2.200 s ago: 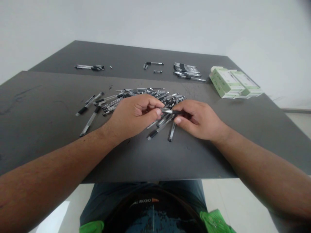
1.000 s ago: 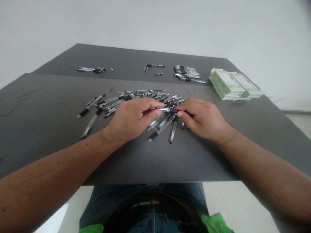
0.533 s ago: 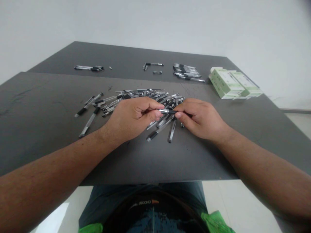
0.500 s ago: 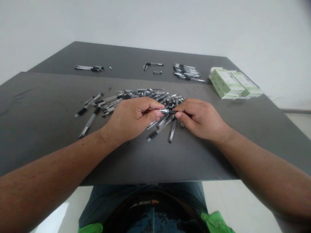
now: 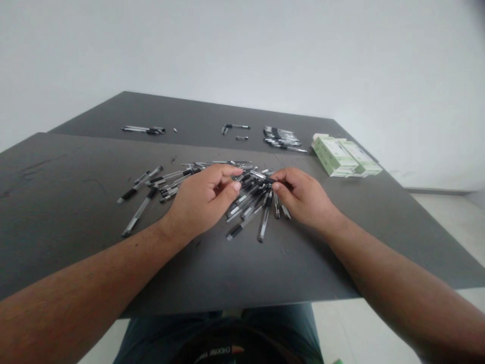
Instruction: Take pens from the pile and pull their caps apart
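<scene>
A pen (image 5: 261,176) with a black grip and a clear, silvery end is pinched between the thumb and fingers of my right hand (image 5: 303,196). Its silvery end points left, toward my left hand (image 5: 202,198). That hand is open, thumb and forefinger apart, just short of the pen's tip and not touching it. Beneath and behind both hands spreads a heap of clear pens (image 5: 248,202) with black grips, lying in all directions on the dark grey table (image 5: 227,278). My left hand hides part of the heap.
Two green-and-white boxes (image 5: 335,156) stand at the right. A row of pens (image 5: 282,137) lies at the back, beside a few separate pen parts (image 5: 241,138). More pens (image 5: 144,130) and a small white piece (image 5: 175,130) lie at the back left.
My left thumb and finger have come off the pen and spread apart. The pen stays in my right hand, now tilted. The camera view has shifted upward.
</scene>
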A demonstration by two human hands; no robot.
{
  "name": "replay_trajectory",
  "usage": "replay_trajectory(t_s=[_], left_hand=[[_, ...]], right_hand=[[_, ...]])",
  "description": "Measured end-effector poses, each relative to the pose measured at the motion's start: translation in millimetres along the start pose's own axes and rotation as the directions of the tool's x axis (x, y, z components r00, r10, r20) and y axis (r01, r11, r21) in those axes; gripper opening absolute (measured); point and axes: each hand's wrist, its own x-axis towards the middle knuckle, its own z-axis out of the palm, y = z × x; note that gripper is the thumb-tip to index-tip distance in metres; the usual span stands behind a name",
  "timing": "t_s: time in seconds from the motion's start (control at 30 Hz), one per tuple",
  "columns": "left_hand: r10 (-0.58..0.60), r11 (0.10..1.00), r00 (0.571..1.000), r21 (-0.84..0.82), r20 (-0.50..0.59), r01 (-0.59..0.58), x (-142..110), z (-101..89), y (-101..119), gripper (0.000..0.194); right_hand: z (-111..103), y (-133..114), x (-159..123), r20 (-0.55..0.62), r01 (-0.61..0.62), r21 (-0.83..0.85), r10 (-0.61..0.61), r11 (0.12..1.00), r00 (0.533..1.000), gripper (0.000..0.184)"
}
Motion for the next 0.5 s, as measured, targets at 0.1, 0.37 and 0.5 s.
replay_trajectory(t_s=[0.1, 0.37, 0.5], left_hand=[[0.026, 0.999, 1.0, 0.022, 0.003, -0.027, 0.1, -1.8, 2.7, 0.027], [0.177, 0.984, 0.983, 0.024, 0.044, -0.178, -1.7, 1.0, 6.3, 0.023], [0.235, 0.971, 0.971, 0.041, 0.039, -0.236, -1.1, 2.4, 4.2, 0.024]], right_hand=[[-6.3, 21.4, 18.4, -0.042, -0.086, -0.141, 0.081, 0.986, 0.996, 0.014], [-20.7, 116.5, 89.7, 0.169, -0.166, -0.636, 0.346, 0.754, 0.923, 0.038], [-9.5, 148.8, 105.4, 0.196, -0.169, -0.681, 0.4, 0.712, 0.895, 0.039]])
